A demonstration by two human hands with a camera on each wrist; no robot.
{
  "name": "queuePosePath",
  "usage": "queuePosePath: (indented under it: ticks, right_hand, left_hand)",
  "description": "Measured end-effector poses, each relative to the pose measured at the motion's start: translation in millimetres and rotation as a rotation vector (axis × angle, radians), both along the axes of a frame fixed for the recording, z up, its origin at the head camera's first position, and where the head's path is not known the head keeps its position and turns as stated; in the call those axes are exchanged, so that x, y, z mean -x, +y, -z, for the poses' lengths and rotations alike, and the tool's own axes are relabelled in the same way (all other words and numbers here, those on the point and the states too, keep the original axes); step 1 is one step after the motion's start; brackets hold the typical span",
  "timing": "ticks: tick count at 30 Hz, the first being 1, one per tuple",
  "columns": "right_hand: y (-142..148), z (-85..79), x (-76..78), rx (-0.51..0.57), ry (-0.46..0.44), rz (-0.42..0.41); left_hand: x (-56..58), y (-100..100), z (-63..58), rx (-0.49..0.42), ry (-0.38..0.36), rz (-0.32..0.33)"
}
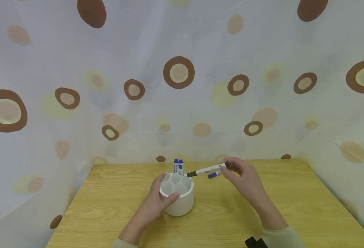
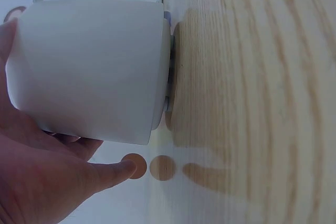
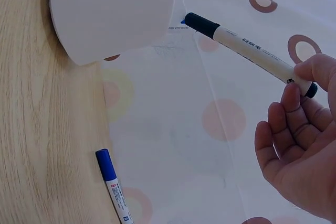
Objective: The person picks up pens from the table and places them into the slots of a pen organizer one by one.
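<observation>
We see soft, fairly even light and cannot place its source. From the head, the far cloth [image 1: 197, 103] looks greyer high up, warmer near the table [image 1: 107, 206]. From the left wrist, we find a soft shadow beside the white holder [image 2: 89, 66]. The held marker's [image 3: 252, 50] lettering looks crisper from the right wrist.

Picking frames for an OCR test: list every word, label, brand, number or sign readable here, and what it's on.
Nothing reads surely enough to quote.
Black-capped marker in the right hand: dark print on the barrel, too blurred to read.
Blue-capped marker on the table: fine print, too small.
Two blue-capped markers at the holder: print too small.
White holder: no print visible.
</observation>
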State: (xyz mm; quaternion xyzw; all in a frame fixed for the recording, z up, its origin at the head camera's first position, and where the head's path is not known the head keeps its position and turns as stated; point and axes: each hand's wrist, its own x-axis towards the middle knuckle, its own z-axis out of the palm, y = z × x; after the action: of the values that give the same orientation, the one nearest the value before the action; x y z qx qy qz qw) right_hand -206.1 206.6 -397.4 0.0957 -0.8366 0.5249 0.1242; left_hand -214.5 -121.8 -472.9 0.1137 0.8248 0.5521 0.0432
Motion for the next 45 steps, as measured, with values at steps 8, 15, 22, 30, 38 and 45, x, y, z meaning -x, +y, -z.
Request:
queuePosePath:
  ticks: [8, 15, 22, 30, 38, 45]
  right_hand:
    - [-3, -1.9, -2.0, -0.005, -0.001, -0.018]
    - [-8, -2.3, -2.8, -0.026, -0.029, -0.033]
    - [-15, 2.1, -2.5, -0.049, -0.034, -0.053]
    - [-25, 5.0, -0.4, -0.043, -0.015, -0.073]
    - [-34, 6.3, 4.9, -0.06, -0.005, -0.064]
    - [-43, 5.3, 12.9, -0.089, -0.004, -0.064]
  left_hand:
    - [-0.6, 0, -0.1, -0.007, 0.005, 0.0]
    - [-1.8, 0, -1.4, -0.004, 0.006, -0.003]
    - [-3.1, -1, -1.8, 0.01, 0.01, -0.003]
    - [-2.3, 0, -1.6, 0.007, 0.025, 0.009]
    - [-2.1, 0, -2.6, 0.007, 0.028, 0.012]
    - [-3.7, 0, -4.3, -0.007, 0.022, 0.015]
